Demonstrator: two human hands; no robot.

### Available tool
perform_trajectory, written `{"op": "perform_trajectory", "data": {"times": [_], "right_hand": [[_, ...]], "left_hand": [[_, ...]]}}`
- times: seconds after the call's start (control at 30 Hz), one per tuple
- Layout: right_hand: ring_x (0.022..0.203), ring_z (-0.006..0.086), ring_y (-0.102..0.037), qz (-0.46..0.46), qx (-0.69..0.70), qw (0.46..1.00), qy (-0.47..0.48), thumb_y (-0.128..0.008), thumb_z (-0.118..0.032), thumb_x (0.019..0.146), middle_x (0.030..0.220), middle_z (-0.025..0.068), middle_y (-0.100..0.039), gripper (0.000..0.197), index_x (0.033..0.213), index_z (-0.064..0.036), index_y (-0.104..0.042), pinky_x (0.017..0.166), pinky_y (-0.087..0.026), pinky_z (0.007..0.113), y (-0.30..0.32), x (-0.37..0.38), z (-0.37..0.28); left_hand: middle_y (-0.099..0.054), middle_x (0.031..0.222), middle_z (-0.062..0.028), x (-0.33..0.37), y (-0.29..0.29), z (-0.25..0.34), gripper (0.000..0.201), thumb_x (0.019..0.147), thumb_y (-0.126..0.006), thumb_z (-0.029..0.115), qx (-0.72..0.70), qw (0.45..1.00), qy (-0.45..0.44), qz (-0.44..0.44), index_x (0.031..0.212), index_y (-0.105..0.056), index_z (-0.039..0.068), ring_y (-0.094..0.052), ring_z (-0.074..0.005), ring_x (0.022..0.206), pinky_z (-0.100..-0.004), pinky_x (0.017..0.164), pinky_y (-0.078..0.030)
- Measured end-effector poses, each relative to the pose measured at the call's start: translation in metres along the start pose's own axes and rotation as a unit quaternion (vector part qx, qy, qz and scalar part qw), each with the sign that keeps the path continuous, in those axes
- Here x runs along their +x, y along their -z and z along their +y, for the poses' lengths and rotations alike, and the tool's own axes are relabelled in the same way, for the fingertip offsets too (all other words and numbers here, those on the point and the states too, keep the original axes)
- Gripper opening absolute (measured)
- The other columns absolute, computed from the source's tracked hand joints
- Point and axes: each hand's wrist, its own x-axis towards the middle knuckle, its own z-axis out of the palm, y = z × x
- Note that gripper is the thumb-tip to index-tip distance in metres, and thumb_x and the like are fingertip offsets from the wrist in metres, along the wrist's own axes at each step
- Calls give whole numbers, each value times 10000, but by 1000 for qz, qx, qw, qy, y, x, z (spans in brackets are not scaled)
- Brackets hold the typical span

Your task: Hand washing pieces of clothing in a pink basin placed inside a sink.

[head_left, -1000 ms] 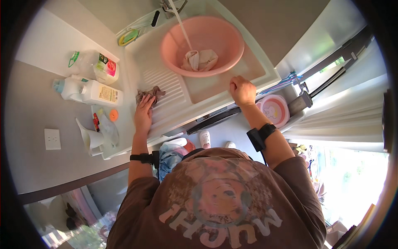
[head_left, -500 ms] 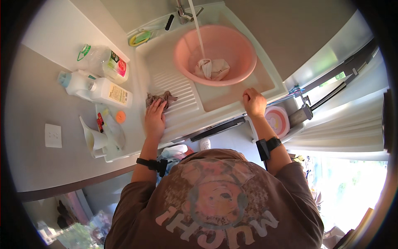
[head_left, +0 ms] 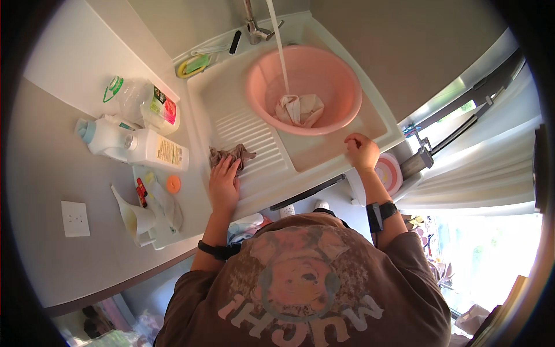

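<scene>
Basin (head_left: pixel 325 75) at twelve o'clock suggests soaking, we judge; left fingers (head_left: pixel 224 166) lie slack on brown cloth (head_left: pixel 243 153), right fingers (head_left: pixel 355 142) clenched; lifting would require gripping.

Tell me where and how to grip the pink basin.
Probably best by the rim of the pink basin, at its left and right, coming from the person's side: the rim is round and exposed there, whereas water pours inside onto the pale cloth.
</scene>
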Motion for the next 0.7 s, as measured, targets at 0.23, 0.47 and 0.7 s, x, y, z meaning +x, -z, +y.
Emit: {"op": "perform_trajectory", "data": {"times": [0.23, 0.47, 0.7], "right_hand": [[727, 289, -648, -33, 180, 979, 88, -632, -135, 803, 817, 101, -690, 196, 981, -77, -689, 687, -515, 357, 8, 37, -66], [915, 315, -627, -297, 25, 903, 308, -662, -160, 798, 972, 129, -669, 367, 1164, -194, -640, 808, -498, 414, -16, 60, -67], [883, 296, -648, -405, 86, 828, 378, -691, -87, 742, 954, 132, -683, 328, 1067, -136, -700, 797, -506, 385, 10, 94, -45]], "left_hand": [[-554, 1295, -127, 1, 5, 4, 525, 715, -580, -6, 6, 1000, 5, -5, 1224, -598, 119, -486, -330, 1231, -463, 1048, -369], [-566, 1289, -128, 8, 5, -1, 469, 749, -567, -20, -28, 999, 27, -33, 1193, -615, 121, -490, -345, 1230, -463, 1034, -383], [-578, 1281, -121, 23, -12, -12, 389, 816, -547, -10, 44, 996, 71, -26, 1170, -629, 128, -485, -338, 1241, -453, 1054, -367]]}}
